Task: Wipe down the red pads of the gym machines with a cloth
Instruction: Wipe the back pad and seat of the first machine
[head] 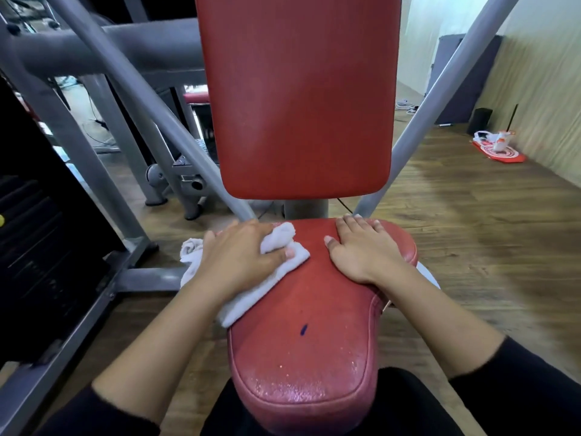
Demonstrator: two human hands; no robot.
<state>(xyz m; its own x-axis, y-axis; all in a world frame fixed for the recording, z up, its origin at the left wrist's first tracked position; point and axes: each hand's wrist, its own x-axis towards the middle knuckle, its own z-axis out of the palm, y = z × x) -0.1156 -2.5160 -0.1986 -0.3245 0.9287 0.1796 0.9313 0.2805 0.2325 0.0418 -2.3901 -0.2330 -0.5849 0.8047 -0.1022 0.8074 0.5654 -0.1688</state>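
Black sleeves (518, 388), seemingly pushed up; bare forearms.

The white cloth (251, 278) lies crumpled on the far left part of the red seat pad (308, 341), bunched under the left hand's fingers (276, 251) and trailing off the pad's edge behind the knuckles. The seat pad glistens with droplets near its front and bears a small dark mark. The upright red back pad (298, 96) stands just beyond the fingertips.

A red seat pad (301, 309) carries a white cloth (251, 294) draped over its left edge, both hands flat on it. A dark mark (304, 329) and what look like droplets (292, 388) dot its near end.
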